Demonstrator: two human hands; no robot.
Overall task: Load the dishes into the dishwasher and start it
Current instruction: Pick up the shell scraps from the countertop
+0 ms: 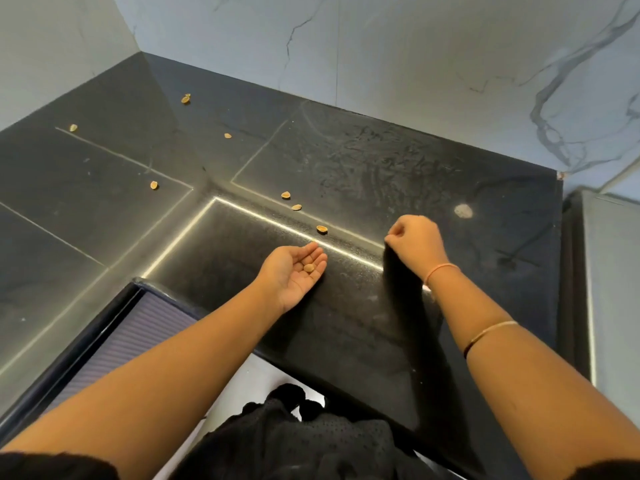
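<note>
My left hand (pixel 294 271) lies palm up on the black countertop (pixel 363 323), fingers apart, with a small tan nut shell (pixel 309 268) resting on its fingers. My right hand (pixel 415 244) hovers over the counter to the right, fingers curled into a loose fist; whether it holds anything is hidden. Several more tan shells lie scattered on the counter, the closest (pixel 322 229) just beyond my left fingertips. No dishes or dishwasher are in view.
A marble-look wall (pixel 415 64) backs the counter and meets a side wall in the far left corner. A ribbed grey panel (pixel 138 334) sits below the counter edge at lower left. A steel surface (pixel 609 271) borders the right side.
</note>
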